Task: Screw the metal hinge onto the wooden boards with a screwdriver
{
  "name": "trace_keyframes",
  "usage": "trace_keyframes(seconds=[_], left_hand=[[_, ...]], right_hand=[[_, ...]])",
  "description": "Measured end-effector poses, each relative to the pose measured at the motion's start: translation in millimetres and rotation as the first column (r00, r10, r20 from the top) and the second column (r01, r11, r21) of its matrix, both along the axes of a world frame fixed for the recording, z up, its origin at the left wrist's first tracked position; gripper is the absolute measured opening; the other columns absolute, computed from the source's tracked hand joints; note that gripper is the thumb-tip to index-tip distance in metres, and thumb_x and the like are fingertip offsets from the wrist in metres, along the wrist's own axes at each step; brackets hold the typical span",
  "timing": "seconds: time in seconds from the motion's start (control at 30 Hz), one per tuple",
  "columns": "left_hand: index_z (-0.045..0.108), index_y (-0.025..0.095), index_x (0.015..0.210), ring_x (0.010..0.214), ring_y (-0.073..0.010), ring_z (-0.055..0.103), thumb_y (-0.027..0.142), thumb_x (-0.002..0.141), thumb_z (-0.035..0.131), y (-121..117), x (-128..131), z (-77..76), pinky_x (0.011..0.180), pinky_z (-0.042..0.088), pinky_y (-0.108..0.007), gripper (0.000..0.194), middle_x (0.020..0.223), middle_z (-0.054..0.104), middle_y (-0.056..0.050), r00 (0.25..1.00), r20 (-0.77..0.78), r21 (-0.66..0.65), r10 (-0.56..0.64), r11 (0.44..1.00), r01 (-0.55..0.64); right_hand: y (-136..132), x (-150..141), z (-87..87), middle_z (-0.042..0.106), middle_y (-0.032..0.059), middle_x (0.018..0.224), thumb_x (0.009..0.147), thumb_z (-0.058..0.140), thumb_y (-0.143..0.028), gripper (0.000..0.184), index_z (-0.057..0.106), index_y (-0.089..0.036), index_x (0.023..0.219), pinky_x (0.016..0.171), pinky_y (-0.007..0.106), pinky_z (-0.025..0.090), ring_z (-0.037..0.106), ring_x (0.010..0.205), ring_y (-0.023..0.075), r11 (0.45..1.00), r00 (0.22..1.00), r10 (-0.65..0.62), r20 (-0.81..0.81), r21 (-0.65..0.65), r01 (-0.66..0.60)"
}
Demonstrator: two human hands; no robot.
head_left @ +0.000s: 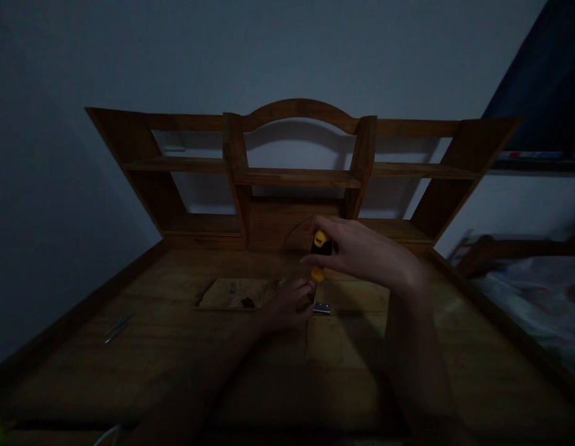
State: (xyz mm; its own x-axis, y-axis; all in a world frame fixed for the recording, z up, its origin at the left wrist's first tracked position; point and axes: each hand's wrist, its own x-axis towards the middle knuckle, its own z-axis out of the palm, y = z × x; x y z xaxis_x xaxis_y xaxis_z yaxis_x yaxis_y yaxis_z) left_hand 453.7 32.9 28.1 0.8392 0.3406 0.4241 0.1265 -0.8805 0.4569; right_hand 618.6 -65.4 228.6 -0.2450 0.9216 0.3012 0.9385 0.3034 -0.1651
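My right hand [347,244] is wrapped round the yellow and black handle of a screwdriver [320,248], which points down, nearly upright. Its thin shaft runs down to a small metal hinge [321,308] lying on the wooden desk top. Beside the shaft is my left hand [289,303], fingers curled and pinched together close to the hinge's left end. Whatever those fingertips hold is hidden. A small wooden board [323,341] lies at the hinge's near edge, and another flat piece of wood [361,297] lies on its far side.
Left of my hands there is a shallow recess or panel [222,291] with debris and a small dark piece. Thin metal tools [116,328] lie farther left. A wooden shelf unit [299,178] stands along the back, against the wall. The light is dim.
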Motion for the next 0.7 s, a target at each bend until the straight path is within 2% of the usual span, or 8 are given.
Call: trace_keyframes(seconds=[0.07,0.13,0.2,0.3,0.43,0.5,0.63,0.7], left_hand=[[0.054,0.022,0.106,0.110,-0.0203,0.053,0.019,0.085,0.056,0.5,-0.1,-0.8,0.095,0.046,-0.034,0.020,0.114,0.055,-0.006,1.000,0.006,-0.002,-0.009,1.000,0.009],[0.054,0.022,0.107,0.112,-0.0206,0.053,0.019,0.085,0.056,1.1,-0.2,-1.4,0.096,0.046,-0.034,0.022,0.117,0.055,-0.007,1.000,0.011,-0.002,-0.011,1.000,0.011],[0.054,0.021,0.107,0.112,-0.0204,0.053,0.019,0.085,0.056,1.2,-0.1,-1.2,0.096,0.045,-0.034,0.022,0.117,0.055,-0.007,1.000,0.007,0.001,-0.013,1.000,0.013],[0.055,0.021,0.105,0.110,-0.0207,0.053,0.020,0.086,0.056,0.8,-0.1,-0.1,0.095,0.045,-0.035,0.019,0.115,0.056,-0.006,1.000,-0.002,0.014,0.010,1.000,-0.010],[0.056,0.021,0.104,0.108,-0.0202,0.054,0.019,0.085,0.055,0.6,0.2,0.4,0.093,0.046,-0.034,0.019,0.113,0.057,-0.006,1.000,-0.008,-0.001,0.002,1.000,-0.002],[0.055,0.021,0.106,0.109,-0.0204,0.054,0.019,0.085,0.055,0.9,0.0,-0.1,0.094,0.046,-0.034,0.021,0.114,0.057,-0.006,1.000,-0.002,-0.016,-0.012,1.000,0.012],[0.056,0.021,0.107,0.108,-0.0218,0.054,0.021,0.085,0.057,1.1,-1.1,-0.9,0.095,0.045,-0.036,0.022,0.113,0.057,-0.006,1.000,-0.012,-0.022,0.016,1.000,-0.016],[0.056,0.021,0.108,0.109,-0.0218,0.053,0.022,0.085,0.057,1.1,-1.4,-1.0,0.096,0.045,-0.036,0.023,0.114,0.057,-0.006,0.999,-0.026,-0.012,0.020,1.000,-0.021]], right_hand=[[0.6,2.1,1.4,0.065,0.0051,0.102,0.086,0.063,-0.044,0.032,0.054,-0.023,0.108,0.074,0.030,0.041,0.059,0.095,0.0219,0.995,0.996,0.090,-0.013,-0.029,-0.090],[1.9,3.7,1.5,0.066,0.0034,0.101,0.087,0.063,-0.039,0.026,0.055,-0.024,0.107,0.072,0.028,0.041,0.060,0.093,0.0203,0.992,0.993,0.119,-0.028,-0.047,-0.120],[4.0,3.9,0.3,0.066,0.0034,0.093,0.088,0.060,-0.045,0.025,0.057,-0.023,0.099,0.067,0.029,0.039,0.061,0.085,0.0201,0.999,0.999,0.040,-0.023,-0.035,-0.041],[6.6,3.9,-1.0,0.066,0.0045,0.084,0.086,0.058,-0.057,0.037,0.058,-0.021,0.094,0.064,0.030,0.038,0.060,0.078,0.0212,0.997,0.997,-0.076,-0.008,0.005,0.076],[4.9,6.9,2.0,0.066,0.0028,0.099,0.084,0.065,-0.039,0.031,0.056,-0.024,0.109,0.070,0.028,0.041,0.060,0.090,0.0201,0.997,0.996,0.075,-0.056,-0.032,-0.077],[3.1,6.7,2.7,0.066,0.0017,0.098,0.085,0.064,-0.033,0.028,0.056,-0.025,0.110,0.071,0.028,0.041,0.060,0.090,0.0194,0.993,0.993,0.103,-0.059,-0.048,-0.106],[2.5,-0.2,-1.4,0.066,0.0061,0.095,0.088,0.058,-0.046,0.029,0.056,-0.022,0.105,0.071,0.032,0.041,0.061,0.087,0.0230,0.998,0.998,-0.058,-0.020,-0.005,0.057],[2.9,-2.8,-3.2,0.066,0.0077,0.099,0.087,0.058,-0.047,0.032,0.055,-0.022,0.107,0.073,0.033,0.042,0.061,0.091,0.0244,0.997,0.997,-0.072,-0.006,0.014,0.072]])
